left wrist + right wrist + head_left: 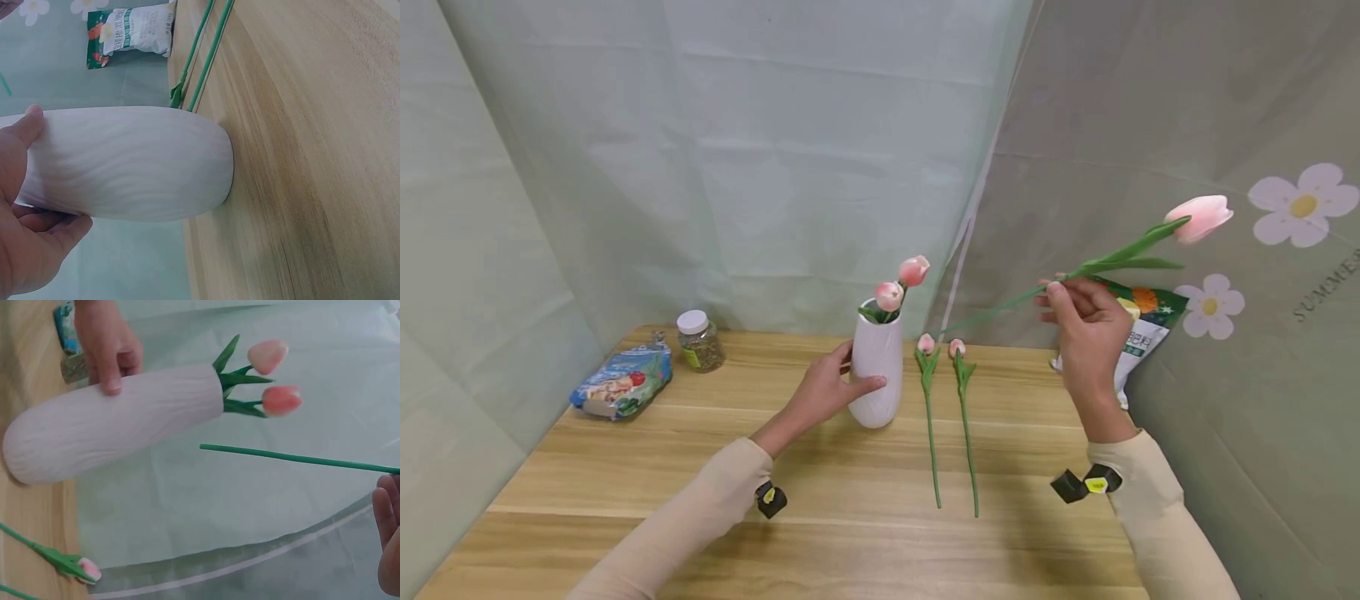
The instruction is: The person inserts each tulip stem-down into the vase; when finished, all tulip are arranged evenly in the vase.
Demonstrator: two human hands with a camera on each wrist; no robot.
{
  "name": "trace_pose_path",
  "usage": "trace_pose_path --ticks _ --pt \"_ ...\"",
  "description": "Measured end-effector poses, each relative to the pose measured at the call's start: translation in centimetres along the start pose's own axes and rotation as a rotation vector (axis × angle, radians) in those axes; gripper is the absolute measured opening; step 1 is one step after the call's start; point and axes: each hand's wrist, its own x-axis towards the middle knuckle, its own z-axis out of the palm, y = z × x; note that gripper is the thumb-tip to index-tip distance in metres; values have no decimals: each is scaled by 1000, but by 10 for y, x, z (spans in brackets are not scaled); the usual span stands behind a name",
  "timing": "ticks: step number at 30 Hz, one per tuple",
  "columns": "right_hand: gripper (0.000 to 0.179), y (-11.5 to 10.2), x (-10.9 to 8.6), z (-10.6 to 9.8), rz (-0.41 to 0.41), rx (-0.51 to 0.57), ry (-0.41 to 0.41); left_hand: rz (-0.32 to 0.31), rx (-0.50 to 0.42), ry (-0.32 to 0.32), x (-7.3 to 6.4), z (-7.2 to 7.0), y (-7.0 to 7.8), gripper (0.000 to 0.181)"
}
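A white ribbed vase [877,375] stands upright on the wooden table, two pink tulips [281,400] poking out of its mouth. My left hand [823,385] grips the vase from its left side, thumb across the front, as the left wrist view [37,206] also shows. Up at the right, my right hand [1090,333] pinches another pink tulip [1199,218] by its green stem. Its bloom points up and right, and the bare stem end [209,447] hangs apart from the vase mouth. Two more tulips [928,383] lie side by side just right of the vase.
A clear jar with a white lid [700,343] and a blue printed bag [625,377] sit at the table's left back. Behind my right hand leans a green and white packet [1142,333]. Cloth walls [775,167] close in the back and sides.
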Motion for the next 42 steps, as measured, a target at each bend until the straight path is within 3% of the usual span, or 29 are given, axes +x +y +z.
trace_pose_path --ticks 22,28,36,42 --pt "16 -24 12 28 -96 84 -22 -6 -2 5 1 0 -2 82" --pt "14 -22 13 38 -82 126 -41 5 3 6 1 1 -2 83" --pt "12 -15 13 46 -99 56 -89 3 0 0 -1 0 -1 84" --pt "12 -11 12 54 -95 74 -121 0 -4 3 0 0 0 83"
